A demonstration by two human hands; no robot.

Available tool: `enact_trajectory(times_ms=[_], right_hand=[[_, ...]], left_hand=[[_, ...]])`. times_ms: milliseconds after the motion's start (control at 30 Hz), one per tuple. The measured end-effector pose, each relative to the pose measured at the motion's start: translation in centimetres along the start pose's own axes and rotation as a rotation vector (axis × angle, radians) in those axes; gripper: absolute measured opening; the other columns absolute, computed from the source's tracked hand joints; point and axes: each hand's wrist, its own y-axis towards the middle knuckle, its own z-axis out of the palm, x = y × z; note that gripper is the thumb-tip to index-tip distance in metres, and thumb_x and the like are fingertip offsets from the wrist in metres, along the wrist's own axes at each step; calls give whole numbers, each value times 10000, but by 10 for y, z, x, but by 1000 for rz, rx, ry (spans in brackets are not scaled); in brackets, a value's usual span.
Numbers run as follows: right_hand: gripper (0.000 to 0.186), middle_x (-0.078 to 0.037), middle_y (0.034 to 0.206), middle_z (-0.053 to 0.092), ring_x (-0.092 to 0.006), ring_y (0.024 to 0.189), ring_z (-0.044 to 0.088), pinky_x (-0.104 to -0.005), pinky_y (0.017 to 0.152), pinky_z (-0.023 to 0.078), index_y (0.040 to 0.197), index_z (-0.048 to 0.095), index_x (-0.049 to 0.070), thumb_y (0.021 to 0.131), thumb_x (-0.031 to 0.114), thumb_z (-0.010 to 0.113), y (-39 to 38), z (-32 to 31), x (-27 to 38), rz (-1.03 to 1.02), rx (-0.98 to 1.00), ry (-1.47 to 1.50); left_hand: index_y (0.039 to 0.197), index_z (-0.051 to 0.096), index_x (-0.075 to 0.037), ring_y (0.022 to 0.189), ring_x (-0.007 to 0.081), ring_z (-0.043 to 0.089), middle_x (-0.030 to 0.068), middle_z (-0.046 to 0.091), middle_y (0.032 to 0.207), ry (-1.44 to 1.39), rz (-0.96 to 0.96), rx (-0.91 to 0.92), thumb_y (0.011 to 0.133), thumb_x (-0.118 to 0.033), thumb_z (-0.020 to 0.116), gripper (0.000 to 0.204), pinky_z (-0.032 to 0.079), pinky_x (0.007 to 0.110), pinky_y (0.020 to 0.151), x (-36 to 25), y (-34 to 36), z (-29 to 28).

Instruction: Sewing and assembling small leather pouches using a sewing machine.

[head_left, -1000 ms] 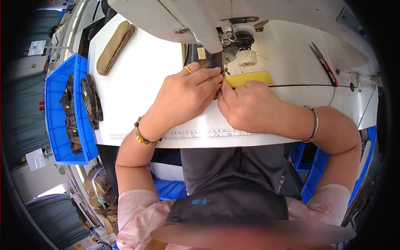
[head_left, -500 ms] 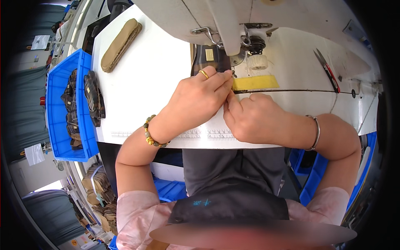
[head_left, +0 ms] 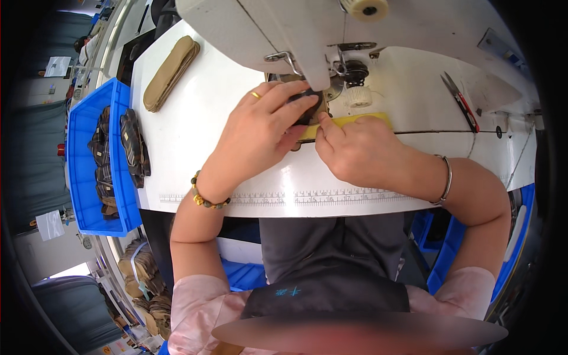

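Observation:
A dark fabric piece [head_left: 306, 111] with a tan edge lies beneath the head of a white sewing machine [head_left: 236, 26], partly covered by my fingers. My left hand [head_left: 253, 127], with a ring on one finger, holds it, fingers across its top and thumb at the near side. Close by on the right, my right hand [head_left: 362, 149] is curled, its index fingertip and thumb pinching at the piece's near right edge. A yellow strip [head_left: 340, 122] runs along the table beside both hands. The needle and the piece's far end are mostly hidden.
Red-handled snips [head_left: 466, 107] lie at the right. Tan stacked pieces [head_left: 171, 74] rest at the far left, near dark folded pieces [head_left: 135, 148] by a blue bin [head_left: 124, 160] holding more. A ruler scale [head_left: 254, 200] follows the table's front edge. The machine head overhangs my hands.
My left hand has shifted left and its fingers have spread over the dark piece, which has turned and come nearer. My right hand stays close to its place. The view has shifted slightly.

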Motion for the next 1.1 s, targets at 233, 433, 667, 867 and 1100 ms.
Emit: enact_trajectory(times_ms=[233, 433, 667, 867, 1100], right_hand=[[240, -193, 943, 720, -162, 556, 639, -306, 470, 505, 904, 682, -29, 730, 133, 653, -1, -3, -2, -3, 129, -21], [114, -51, 611, 599, -176, 504, 633, -327, 425, 472, 779, 638, 85, 731, 179, 680, 10, 3, -24, 124, -27, 13], [173, -25, 592, 575, -235, 513, 625, -343, 449, 485, 875, 687, 129, 737, 226, 721, 13, 16, -36, 242, -104, -41], [189, -44, 597, 586, -253, 541, 642, -378, 474, 499, 895, 708, 122, 745, 236, 719, 10, 22, -39, 304, -73, -51], [194, -52, 578, 591, -254, 534, 634, -371, 465, 492, 958, 736, 136, 782, 214, 708, 9, 19, -42, 348, -46, 58]], left_hand=[[1096, 713, -93, 987, 218, 650, 14, 710, 954, 211, 67, -50, 744, -160, 782, 365, 503, 380, 915, 6, -3, 0], [1102, 672, -73, 906, 209, 658, 15, 694, 884, 214, 58, -161, 814, -103, 739, 297, 511, 370, 884, 3, -1, 3], [1149, 643, -74, 898, 217, 655, 18, 695, 892, 152, 10, -187, 791, -116, 756, 378, 507, 369, 893, -2, -2, 5], [1107, 663, -87, 924, 215, 645, 22, 694, 959, 315, -37, -210, 680, -131, 787, 447, 489, 399, 946, 10, -2, 7], [1029, 692, -127, 939, 201, 634, -8, 680, 976, 311, 107, -352, 635, -113, 777, 403, 481, 433, 964, 20, 1, 25]])
